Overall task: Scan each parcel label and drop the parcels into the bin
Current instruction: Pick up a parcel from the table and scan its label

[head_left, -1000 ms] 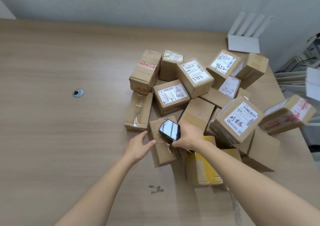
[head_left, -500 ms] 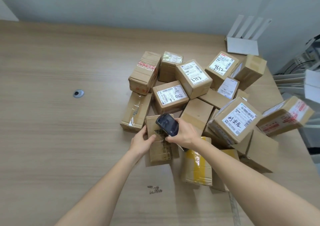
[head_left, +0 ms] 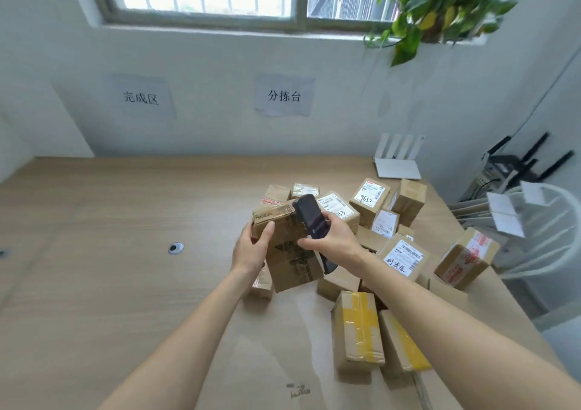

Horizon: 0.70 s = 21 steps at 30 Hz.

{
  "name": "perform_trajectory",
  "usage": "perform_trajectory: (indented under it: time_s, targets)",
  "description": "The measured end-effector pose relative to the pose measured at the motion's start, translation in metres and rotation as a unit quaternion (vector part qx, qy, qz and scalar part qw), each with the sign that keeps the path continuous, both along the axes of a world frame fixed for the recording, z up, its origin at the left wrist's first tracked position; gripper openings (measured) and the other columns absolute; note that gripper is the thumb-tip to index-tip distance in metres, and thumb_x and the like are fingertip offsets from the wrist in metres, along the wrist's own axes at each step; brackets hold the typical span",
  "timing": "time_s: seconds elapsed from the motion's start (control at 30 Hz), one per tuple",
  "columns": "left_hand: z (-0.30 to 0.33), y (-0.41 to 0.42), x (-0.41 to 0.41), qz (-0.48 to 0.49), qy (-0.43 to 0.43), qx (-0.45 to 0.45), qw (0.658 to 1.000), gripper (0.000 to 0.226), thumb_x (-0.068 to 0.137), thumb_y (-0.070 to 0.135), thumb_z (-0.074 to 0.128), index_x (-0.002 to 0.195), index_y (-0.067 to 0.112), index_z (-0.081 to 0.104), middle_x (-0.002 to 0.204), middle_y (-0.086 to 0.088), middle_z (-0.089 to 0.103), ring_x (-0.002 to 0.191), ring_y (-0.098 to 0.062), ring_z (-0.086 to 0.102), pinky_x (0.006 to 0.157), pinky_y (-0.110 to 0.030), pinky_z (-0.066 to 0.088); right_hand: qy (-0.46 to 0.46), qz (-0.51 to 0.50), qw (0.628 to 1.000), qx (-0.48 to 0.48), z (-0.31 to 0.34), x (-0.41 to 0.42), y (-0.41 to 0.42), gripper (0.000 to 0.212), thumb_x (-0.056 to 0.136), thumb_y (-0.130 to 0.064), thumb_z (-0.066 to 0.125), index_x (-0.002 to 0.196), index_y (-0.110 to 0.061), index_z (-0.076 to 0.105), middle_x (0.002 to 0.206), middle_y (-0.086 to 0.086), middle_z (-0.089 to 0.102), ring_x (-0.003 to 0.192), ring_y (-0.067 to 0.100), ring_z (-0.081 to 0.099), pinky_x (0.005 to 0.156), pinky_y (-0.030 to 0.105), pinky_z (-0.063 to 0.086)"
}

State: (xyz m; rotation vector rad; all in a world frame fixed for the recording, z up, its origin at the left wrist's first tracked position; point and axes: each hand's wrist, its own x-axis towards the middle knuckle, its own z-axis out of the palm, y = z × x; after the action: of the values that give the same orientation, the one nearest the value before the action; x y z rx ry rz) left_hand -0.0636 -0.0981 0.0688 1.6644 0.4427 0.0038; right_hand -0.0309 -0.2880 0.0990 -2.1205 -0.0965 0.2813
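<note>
Left hand [head_left: 251, 250] grips a brown parcel [head_left: 287, 249] — raised off the table [head_left: 110, 283]. Right hand [head_left: 333, 239] clasps the black scanner [head_left: 311, 217], touching the parcel's top.

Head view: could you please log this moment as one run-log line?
left hand: holds brown cardboard parcel raised | right hand: holds black handheld scanner at parcel | bin: not in view

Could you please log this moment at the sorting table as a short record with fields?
left hand: left hand grips the lifted parcel by its left side
right hand: right hand holds the black scanner against that parcel
pile: other boxes on the table, one marked 9652
bin: not in view
wall: two paper signs
</note>
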Motion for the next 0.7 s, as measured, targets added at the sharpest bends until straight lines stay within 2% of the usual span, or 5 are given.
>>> perform_trajectory:
  time_s: [0.17,0.43,0.53,0.63,0.7]
  targets:
    - [0.068,0.022,-0.042,0.006,-0.021,-0.021,1.000,0.045,0.093,0.060,0.053,0.123,0.026,0.045,0.106,-0.005,0.064,0.087,-0.011,0.061,0.064,-0.032,0.052,-0.008,0.016,1.000,0.020,0.067,-0.049,0.010,0.038,0.080,-0.020,0.087,0.107,-0.018,0.060,0.099,0.002,0.065,0.089,0.012,0.063,0.073,0.023,0.052]
    - [0.123,0.049,-0.103,0.002,-0.083,0.025,0.996,0.042,0.082,0.044,0.075,0.110,0.024,0.050,0.106,-0.002,0.066,0.099,-0.020,0.065,0.088,-0.051,0.057,-0.049,0.036,0.998,0.020,0.138,-0.122,0.029,0.034,0.079,-0.023,0.088,0.105,-0.016,0.066,0.100,0.005,0.070,0.089,0.016,0.065,0.072,0.021,0.052]
    - [0.144,0.052,-0.124,-0.018,-0.095,0.007,0.995,0.061,0.080,0.037,0.076,0.134,0.030,0.048,0.117,-0.001,0.062,0.107,-0.023,0.063,0.090,-0.047,0.057,-0.061,0.024,0.997,0.030,0.153,-0.145,0.032,0.036,0.077,-0.024,0.089,0.104,-0.014,0.066,0.101,0.011,0.070,0.087,0.018,0.065,0.073,0.024,0.054]
    - [0.155,0.053,-0.139,-0.047,-0.113,-0.012,0.992,0.036,0.091,0.016,0.069,0.120,0.034,0.057,0.104,0.003,0.066,0.096,-0.018,0.065,0.075,-0.032,0.055,-0.056,0.025,0.998,0.033,0.161,-0.160,0.033,0.041,0.079,-0.023,0.088,0.111,-0.016,0.063,0.104,0.008,0.068,0.091,0.016,0.064,0.069,0.020,0.050]
    - [0.157,0.055,-0.147,-0.055,-0.123,-0.009,0.991,0.044,0.091,0.011,0.069,0.130,0.027,0.058,0.105,0.000,0.068,0.092,-0.017,0.068,0.067,-0.026,0.052,-0.056,0.025,0.997,0.037,0.164,-0.169,0.032,0.046,0.080,-0.023,0.087,0.118,-0.016,0.062,0.106,0.005,0.066,0.095,0.015,0.063,0.071,0.020,0.049]
